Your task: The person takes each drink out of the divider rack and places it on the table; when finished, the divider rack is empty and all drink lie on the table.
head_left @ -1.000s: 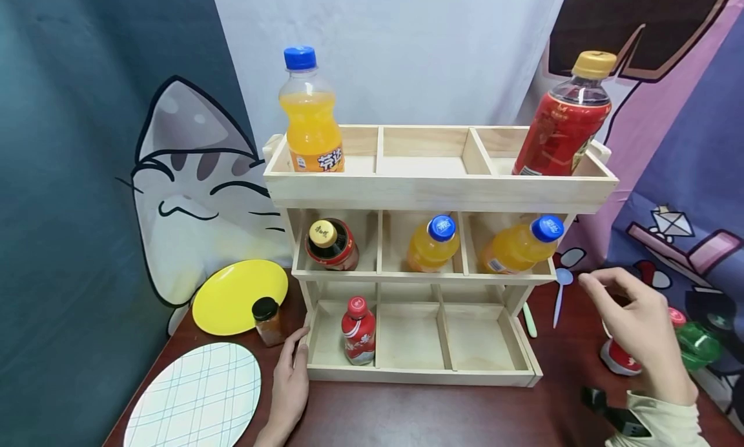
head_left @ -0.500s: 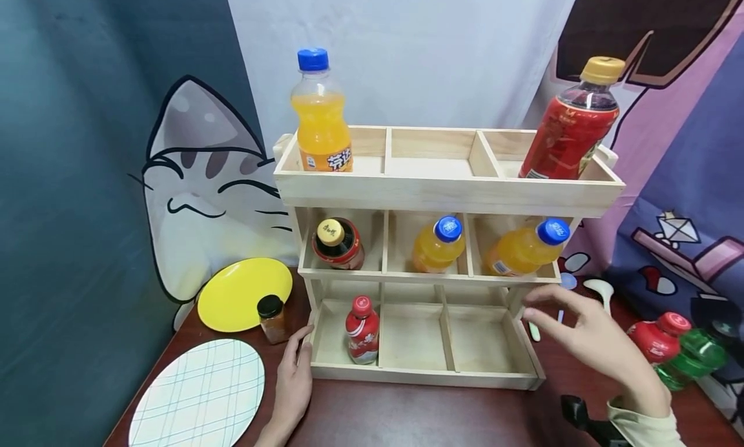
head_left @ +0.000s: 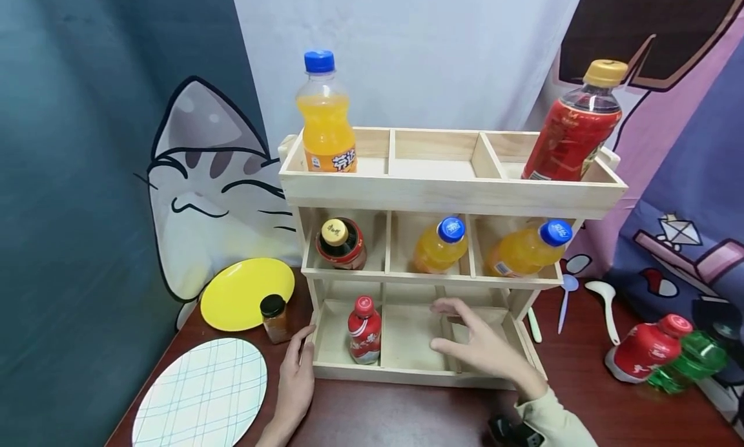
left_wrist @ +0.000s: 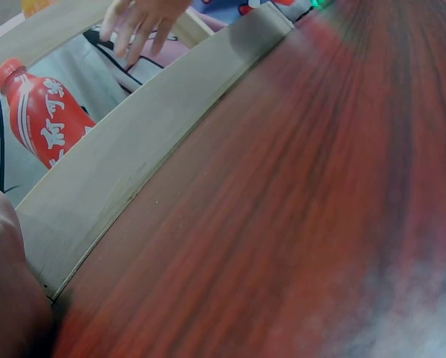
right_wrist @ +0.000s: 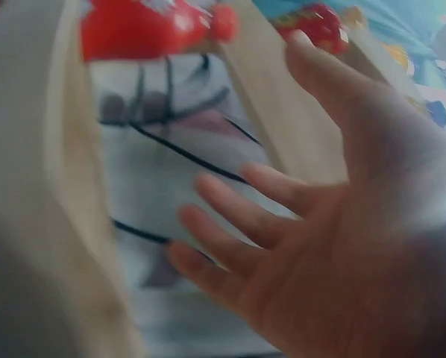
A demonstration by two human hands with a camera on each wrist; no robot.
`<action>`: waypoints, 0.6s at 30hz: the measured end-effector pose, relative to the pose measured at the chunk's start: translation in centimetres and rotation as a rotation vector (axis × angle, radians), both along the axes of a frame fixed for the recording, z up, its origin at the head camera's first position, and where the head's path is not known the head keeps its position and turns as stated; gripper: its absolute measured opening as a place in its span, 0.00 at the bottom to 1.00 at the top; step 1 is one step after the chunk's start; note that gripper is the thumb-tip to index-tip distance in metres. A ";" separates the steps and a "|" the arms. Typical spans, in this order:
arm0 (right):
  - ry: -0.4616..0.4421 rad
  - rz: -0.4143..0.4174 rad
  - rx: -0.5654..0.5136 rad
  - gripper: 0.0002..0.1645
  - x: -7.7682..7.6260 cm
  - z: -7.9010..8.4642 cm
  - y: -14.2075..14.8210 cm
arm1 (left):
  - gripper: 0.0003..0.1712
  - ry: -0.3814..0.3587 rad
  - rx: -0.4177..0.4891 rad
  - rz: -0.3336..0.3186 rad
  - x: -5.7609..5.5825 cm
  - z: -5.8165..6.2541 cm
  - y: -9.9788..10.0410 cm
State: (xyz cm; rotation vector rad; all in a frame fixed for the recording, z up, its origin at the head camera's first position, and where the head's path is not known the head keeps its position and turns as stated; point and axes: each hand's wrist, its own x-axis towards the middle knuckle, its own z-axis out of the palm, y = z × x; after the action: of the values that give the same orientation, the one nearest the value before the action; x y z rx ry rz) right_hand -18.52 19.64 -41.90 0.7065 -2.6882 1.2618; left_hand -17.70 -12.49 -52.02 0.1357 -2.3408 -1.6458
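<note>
In the head view a three-tier wooden shelf point(head_left: 453, 197) stands on the table. My left hand point(head_left: 295, 379) rests against the left side of its bottom tier, fingers touching the wood. My right hand point(head_left: 479, 343) holds nothing; fingers and thumb are spread in front of the bottom tier's middle and right compartments. A small red bottle point(head_left: 365, 331) stands in the bottom left compartment, left of the right hand. In the left wrist view the red bottle point(left_wrist: 48, 115) shows behind the shelf's front board point(left_wrist: 148, 142). The right wrist view shows the right hand point(right_wrist: 312, 231) with parted fingers.
Upper tiers hold an orange soda bottle point(head_left: 327, 121), a leaning red-labelled bottle point(head_left: 575, 134), a dark bottle point(head_left: 341, 243) and two blue-capped bottles. Left are a yellow plate point(head_left: 232, 292), jar point(head_left: 274, 318) and checked plate point(head_left: 200, 395); right, a red bottle point(head_left: 648, 350), green bottle point(head_left: 692, 363) and spoons.
My right hand has moved left from beside the red and green bottles on the right to the front of the bottom tier. The left hand stays at the shelf's side. The view shifts slightly.
</note>
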 end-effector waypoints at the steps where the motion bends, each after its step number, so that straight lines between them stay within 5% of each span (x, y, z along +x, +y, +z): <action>1: -0.007 -0.002 -0.034 0.37 0.0 -0.1 -0.7 | 0.17 -0.008 0.007 -0.002 0.1 0.0 0.0; 7: -0.092 0.025 -0.214 0.45 -0.1 -0.2 -5.5 | 0.17 -0.005 0.013 -0.002 0.0 0.2 -0.4; 18: -0.236 0.007 -0.378 0.48 -1.3 -2.0 -12.8 | 0.16 -0.006 0.029 -0.007 0.2 0.2 0.1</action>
State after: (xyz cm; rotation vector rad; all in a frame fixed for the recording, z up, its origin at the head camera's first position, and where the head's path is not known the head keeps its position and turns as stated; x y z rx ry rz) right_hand -19.77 6.87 -43.88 0.5465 -2.4944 1.8894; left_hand -17.54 -12.41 -51.84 0.1389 -2.3247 -1.6856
